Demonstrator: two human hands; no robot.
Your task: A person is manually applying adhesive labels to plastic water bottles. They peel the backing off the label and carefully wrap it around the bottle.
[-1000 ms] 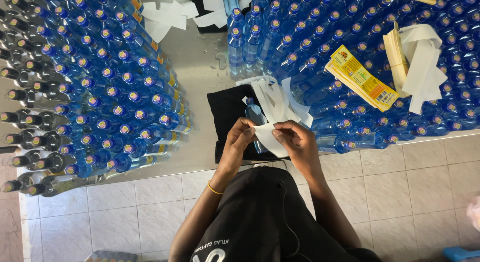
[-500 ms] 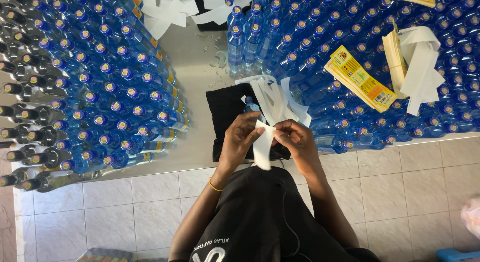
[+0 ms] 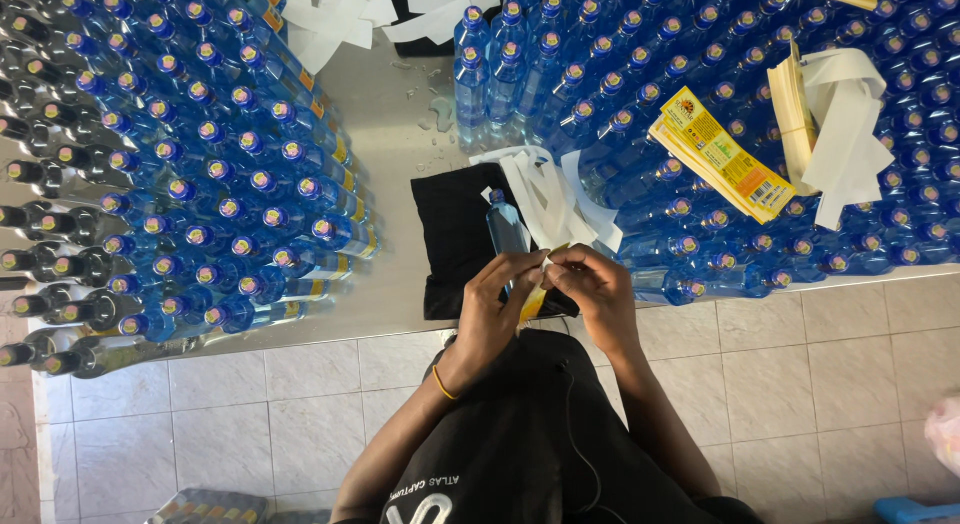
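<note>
Blue bottles massed on steel table; white paper strips; label stack.

Yellow label pinched between both hands, at table edge; blue bottle lying on black cloth.

Bottle on cloth between bottle crowds

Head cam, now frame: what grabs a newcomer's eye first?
The masses of blue bottles packed cap-up on the metal table, one block at left and another at right. Next, at the table's near edge, the left hand and right hand meet on a yellow label above a black cloth where a single bottle lies. A stack of yellow labels rests on the right block.
</note>
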